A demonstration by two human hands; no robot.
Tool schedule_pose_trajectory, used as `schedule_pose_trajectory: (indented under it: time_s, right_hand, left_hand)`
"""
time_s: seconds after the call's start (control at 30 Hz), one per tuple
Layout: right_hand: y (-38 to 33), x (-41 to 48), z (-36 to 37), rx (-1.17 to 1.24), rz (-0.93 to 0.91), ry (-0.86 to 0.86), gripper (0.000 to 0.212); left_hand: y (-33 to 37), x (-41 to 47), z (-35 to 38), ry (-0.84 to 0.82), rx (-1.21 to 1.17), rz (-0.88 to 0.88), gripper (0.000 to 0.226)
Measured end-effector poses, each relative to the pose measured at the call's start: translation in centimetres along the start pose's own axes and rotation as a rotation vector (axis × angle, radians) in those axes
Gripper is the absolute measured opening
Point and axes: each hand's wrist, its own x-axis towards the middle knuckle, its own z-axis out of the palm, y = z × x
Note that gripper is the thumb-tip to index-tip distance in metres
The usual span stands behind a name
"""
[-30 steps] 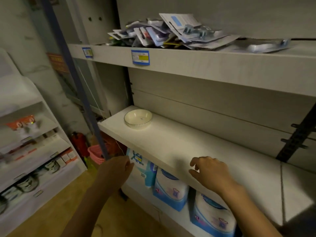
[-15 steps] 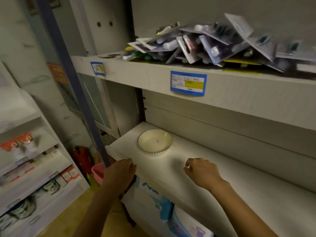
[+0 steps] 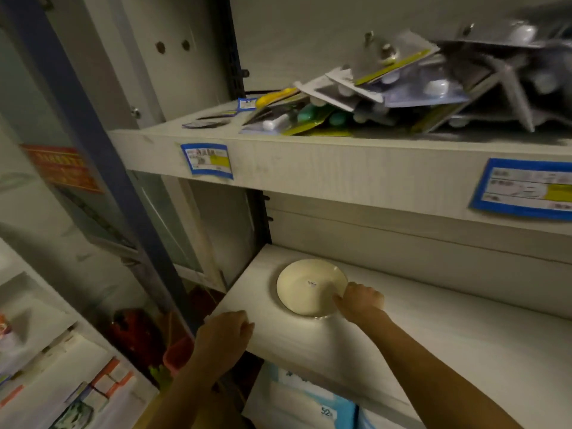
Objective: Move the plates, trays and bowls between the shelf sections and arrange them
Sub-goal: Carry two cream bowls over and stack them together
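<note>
Bowl (image 3: 309, 286), cream, sitting on middle shelf (image 3: 433, 345) near its left end. Right hand (image 3: 360, 300) at bowl's right rim, fingers (image 3: 339, 301) curled onto the edge, thumb side hidden. Left hand (image 3: 224, 337) loosely curled, empty, resting against shelf's front corner. Blister packs (image 3: 387, 97) heaped on upper shelf.

"52" on blue-white package (image 3: 312, 407)
</note>
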Motion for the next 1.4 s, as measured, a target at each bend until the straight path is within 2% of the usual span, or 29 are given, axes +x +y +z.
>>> schedule_pose_trajectory:
  time_s: [0.2,0.37,0.53,0.67,0.77,0.93,1.03,1.17,1.3,1.4]
  right_hand:
    - [-1.3,1.4,-0.8,-0.046,0.124,-0.087,0.029]
    - [-0.7,1.7,-1.2,0.343,0.180,-0.134,0.028]
    - [0.8,-1.6,-2.6,0.603,0.156,0.021,0.039]
    - [3.4,-6.4,-3.8,0.836,0.241,0.172,0.035]
    - [5.6,-10.4,-4.0,0.915,0.324,0.257,0.033]
    - [8.9,-15.2,-2.6,1.003,0.470,0.289,0.028]
    - [10.7,-17.5,-1.4,1.043,0.548,0.316,0.026]
    - [13.6,-20.6,-0.4,1.082,0.641,0.371,0.027]
    - [16.8,-25.2,-0.3,1.153,0.677,0.432,0.026]
    - [19.9,-29.5,0.0,1.166,0.729,0.493,0.025]
  left_hand:
    - [-2.8,3.8,0.6,-0.101,-0.011,0.117,0.037]
    - [-3.3,6.3,1.3,-0.145,0.011,0.142,0.040]
    - [-2.5,8.7,2.6,-0.227,-0.073,0.099,0.041]
    - [-0.9,10.7,3.5,-0.357,-0.272,-0.050,0.044]
    - [0.7,11.6,4.7,-0.472,-0.454,-0.170,0.048]
    - [1.4,12.5,6.9,-0.445,-0.552,-0.156,0.033]
    - [1.8,12.8,7.2,-0.422,-0.634,-0.178,0.037]
    - [4.4,11.9,6.5,-0.359,-0.537,-0.050,0.046]
    - [9.3,8.8,5.5,-0.331,-0.573,0.046,0.036]
    - [13.8,5.5,5.3,-0.333,-0.562,0.136,0.039]
